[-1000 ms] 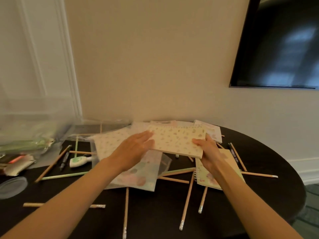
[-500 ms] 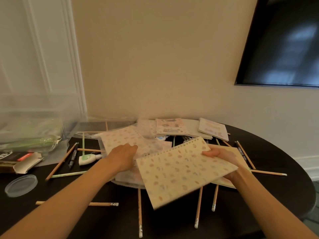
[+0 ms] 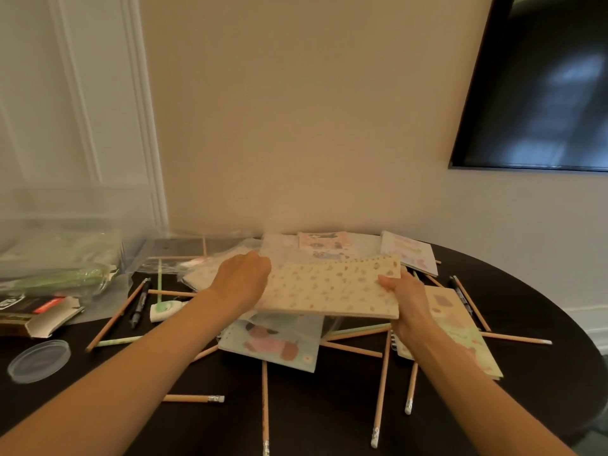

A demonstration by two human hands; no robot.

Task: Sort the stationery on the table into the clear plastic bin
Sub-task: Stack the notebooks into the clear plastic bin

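Notebook [image 3: 329, 287] between left grip [image 3: 243, 281], right grip [image 3: 406, 299]

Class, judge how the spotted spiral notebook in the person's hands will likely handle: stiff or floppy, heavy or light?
Probably fairly stiff: the spotted notebook spans flat between the left hand and right hand without sagging. Likely light, since the right hand pinches only one edge. Flat-sided, so unlikely to roll.

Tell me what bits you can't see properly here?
All head view.
1. Clear plastic bin: blurred, cut by left edge; contents unclear.
2. Left hand: fingertips hidden behind its own back, grip unclear.
3. Cream spotted spiral notebook, held by right hand: partly hides pale-blue illustrated sheet.
4. Black cardboard box: print too small.
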